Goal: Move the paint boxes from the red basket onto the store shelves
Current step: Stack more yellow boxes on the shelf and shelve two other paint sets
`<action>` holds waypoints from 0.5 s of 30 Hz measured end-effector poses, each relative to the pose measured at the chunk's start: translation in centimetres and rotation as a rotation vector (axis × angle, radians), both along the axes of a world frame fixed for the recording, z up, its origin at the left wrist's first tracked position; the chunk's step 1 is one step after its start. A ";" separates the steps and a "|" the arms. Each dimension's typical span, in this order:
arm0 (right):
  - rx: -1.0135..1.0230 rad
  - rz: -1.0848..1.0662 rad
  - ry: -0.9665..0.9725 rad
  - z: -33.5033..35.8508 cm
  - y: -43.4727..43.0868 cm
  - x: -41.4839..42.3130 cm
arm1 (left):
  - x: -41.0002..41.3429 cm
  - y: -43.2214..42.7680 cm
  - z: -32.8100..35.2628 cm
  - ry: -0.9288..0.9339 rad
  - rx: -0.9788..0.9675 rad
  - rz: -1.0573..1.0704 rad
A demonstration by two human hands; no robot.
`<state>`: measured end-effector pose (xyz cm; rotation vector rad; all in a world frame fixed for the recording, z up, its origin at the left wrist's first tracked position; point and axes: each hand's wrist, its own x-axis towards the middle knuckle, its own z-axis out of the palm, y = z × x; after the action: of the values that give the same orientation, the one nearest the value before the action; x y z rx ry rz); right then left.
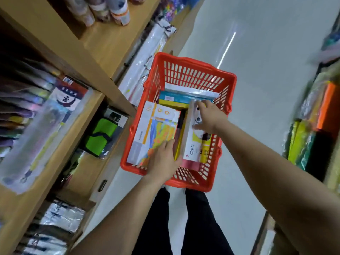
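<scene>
A red plastic basket (pixel 193 67) stands on the floor in front of my feet, holding several paint boxes. My left hand (pixel 162 159) grips the near end of a large white box with bright orange and yellow artwork (pixel 152 129), which lies along the basket's left side. My right hand (pixel 207 116) holds the top of an upright white gouache colour box (pixel 192 148) on the right side. Behind them lie a teal box (pixel 176 98) and a yellow one (pixel 171 103), partly covered. The wooden store shelves (pixel 103 43) rise to my left.
The left shelves hold wrapped paper packs (pixel 27 100), a green pouch (pixel 99 137) and rolled goods up top (pixel 110 11). Long wrapped rolls (pixel 145 57) lean beside the basket. Another rack with coloured packs (pixel 312 129) stands at the right. Pale glossy floor (pixel 257 89) runs between.
</scene>
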<state>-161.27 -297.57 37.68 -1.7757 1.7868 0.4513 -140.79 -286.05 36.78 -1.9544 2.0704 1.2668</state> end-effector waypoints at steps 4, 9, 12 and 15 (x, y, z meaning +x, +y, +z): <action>0.094 0.008 -0.018 -1.8 -2.6 -0.8 | -0.8 -0.4 -0.9 0.009 -0.017 0.064; 0.005 0.039 -0.030 -2.4 -2.4 -2.5 | -2.2 -0.2 -1.6 0.020 0.055 0.080; -0.055 0.015 -0.098 -2.6 -1.3 -3.8 | -2.6 0.0 -1.9 0.020 0.134 0.045; 0.018 0.066 -0.159 -3.0 -1.1 -4.2 | -3.2 0.3 -2.2 0.035 0.176 0.015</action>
<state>-165.43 -298.65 34.63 -1.8094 1.6150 0.3411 -143.95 -285.79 34.58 -1.8888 1.8887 1.4420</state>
